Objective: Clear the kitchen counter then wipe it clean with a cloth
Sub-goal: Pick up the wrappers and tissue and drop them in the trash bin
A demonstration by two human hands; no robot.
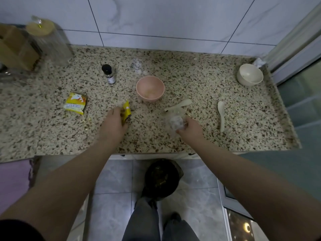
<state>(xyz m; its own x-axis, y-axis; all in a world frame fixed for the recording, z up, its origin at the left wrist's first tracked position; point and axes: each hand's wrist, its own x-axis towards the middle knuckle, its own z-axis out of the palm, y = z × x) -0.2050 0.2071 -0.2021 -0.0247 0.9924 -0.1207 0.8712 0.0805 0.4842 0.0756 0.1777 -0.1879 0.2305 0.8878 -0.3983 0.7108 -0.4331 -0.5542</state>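
Note:
On the speckled granite counter (52,129), my left hand (113,121) grips a small yellow packet (127,111) near the middle. My right hand (190,127) holds a crumpled clear plastic wrapper (175,120) just right of it. A second yellow snack packet (75,103) lies to the left. A pink bowl (150,88) stands behind my hands, with a black-capped spice bottle (108,74) to its left. Two cream spoons lie on the counter, one (179,104) by the wrapper and one (221,113) further right. A cream bowl (250,74) sits in the far right corner.
A clear jar with a wooden lid (46,40) and a wooden holder (15,47) stand at the back left. White spilled powder (138,66) lies near the wall. A black bin (162,178) with rubbish stands on the floor below the counter edge. A purple cloth (13,181) shows lower left.

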